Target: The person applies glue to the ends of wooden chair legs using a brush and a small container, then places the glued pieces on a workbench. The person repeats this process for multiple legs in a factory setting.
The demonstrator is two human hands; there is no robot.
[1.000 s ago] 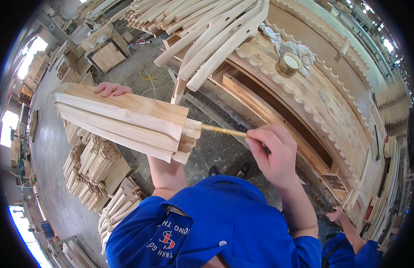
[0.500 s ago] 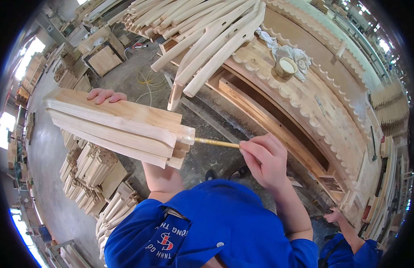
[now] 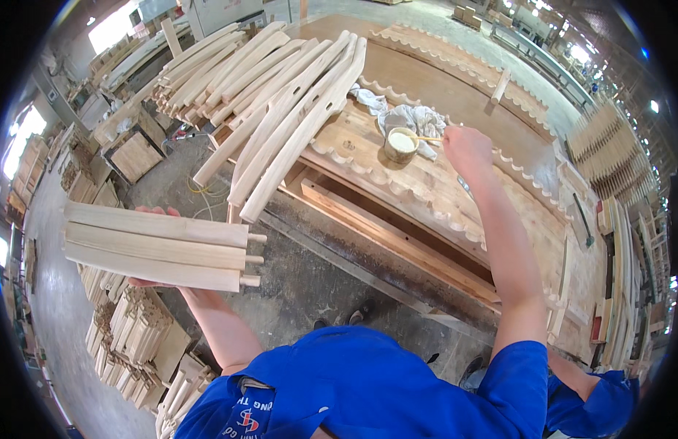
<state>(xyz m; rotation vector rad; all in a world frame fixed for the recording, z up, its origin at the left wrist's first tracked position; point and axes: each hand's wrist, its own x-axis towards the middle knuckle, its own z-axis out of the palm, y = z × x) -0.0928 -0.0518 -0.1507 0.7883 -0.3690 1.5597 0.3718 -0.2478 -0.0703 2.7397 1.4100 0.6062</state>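
My left hand (image 3: 160,211) is closed around a bundle of curved pale wooden slats (image 3: 156,245), fingers at the far edge and the rest mostly hidden beneath. Short tenons (image 3: 255,260) stick out of the slats' right ends. Out over the workbench, my right hand (image 3: 468,146) grips a thin brush (image 3: 431,138) by its handle. The brush reaches leftward to a round cup (image 3: 400,152) of whitish liquid; its bristles are not distinguishable. A crumpled white cloth (image 3: 416,118) lies right behind the cup.
Shaped wooden bars (image 3: 288,121) are heaped at the bench's left end. Scalloped wooden strips (image 3: 427,194) run along the workbench (image 3: 492,227). Stacked wood pieces (image 3: 138,329) stand on the floor at left. At lower right, another person's blue sleeve (image 3: 606,399) shows beside my right arm.
My right hand has moved the brush away from the slat ends, up and right to the cup. The slats have tilted in my left hand, their tenons now pointing right.
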